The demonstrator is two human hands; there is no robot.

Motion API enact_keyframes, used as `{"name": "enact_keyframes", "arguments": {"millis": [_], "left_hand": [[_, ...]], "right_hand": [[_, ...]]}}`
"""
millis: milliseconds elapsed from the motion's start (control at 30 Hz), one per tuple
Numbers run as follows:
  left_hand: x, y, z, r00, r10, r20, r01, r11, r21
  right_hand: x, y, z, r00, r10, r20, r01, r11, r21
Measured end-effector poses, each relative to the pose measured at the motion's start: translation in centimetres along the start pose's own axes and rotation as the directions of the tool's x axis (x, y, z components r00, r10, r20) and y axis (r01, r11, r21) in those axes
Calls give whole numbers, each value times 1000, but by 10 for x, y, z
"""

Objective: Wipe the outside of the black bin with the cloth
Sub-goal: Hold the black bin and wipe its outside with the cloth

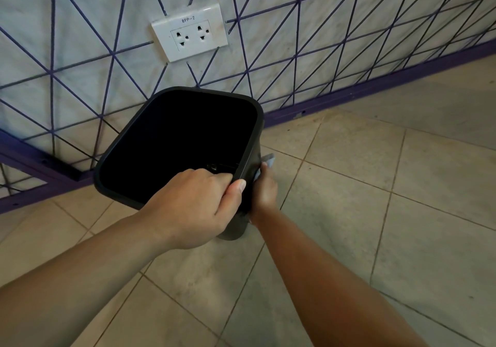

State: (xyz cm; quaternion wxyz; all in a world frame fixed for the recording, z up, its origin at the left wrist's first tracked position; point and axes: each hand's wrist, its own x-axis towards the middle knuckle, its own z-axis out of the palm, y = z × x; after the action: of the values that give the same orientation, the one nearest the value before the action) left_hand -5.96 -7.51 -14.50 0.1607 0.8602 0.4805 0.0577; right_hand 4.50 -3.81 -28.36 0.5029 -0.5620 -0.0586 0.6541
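Fingers (214, 176) over bin (252, 142) rim, cloth (268, 162) half-hidden

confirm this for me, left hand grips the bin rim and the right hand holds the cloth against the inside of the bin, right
Not quite. In the head view the left hand does grip the black bin by its rim, but the right hand holds the cloth against the bin's outside wall, not the inside.

Bin (150, 142): interior in black shadow, contents unreadable; outer walls mostly hidden below its rim. Cloth (268, 161): only a pale corner shows past the bin's right side. Right hand (264, 191): fingers hidden behind bin and cloth. Left hand (193, 207): fingertips lost inside the rim. Both forearms cut by the lower edge.
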Motion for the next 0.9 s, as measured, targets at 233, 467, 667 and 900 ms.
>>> {"name": "enact_keyframes", "arguments": {"millis": [233, 467, 667, 900], "left_hand": [[1, -1, -1, 1000, -5, 5, 6, 1000, -21], [1, -2, -1, 1000, -4, 0, 4, 999, -43], [2, -2, -1, 1000, -11, 10, 12, 999, -41], [2, -1, -2, 1000, -18, 11, 19, 1000, -19]], "right_hand": [[4, -2, 3, 1000, 21, 18, -21, 1000, 14], [1, 6, 1, 999, -32, 43, 30, 999, 40], [-16, 14, 6, 997, -81, 11, 80, 996, 23], [-15, 5, 9, 1000, 10, 0, -10, 998, 60]]}}
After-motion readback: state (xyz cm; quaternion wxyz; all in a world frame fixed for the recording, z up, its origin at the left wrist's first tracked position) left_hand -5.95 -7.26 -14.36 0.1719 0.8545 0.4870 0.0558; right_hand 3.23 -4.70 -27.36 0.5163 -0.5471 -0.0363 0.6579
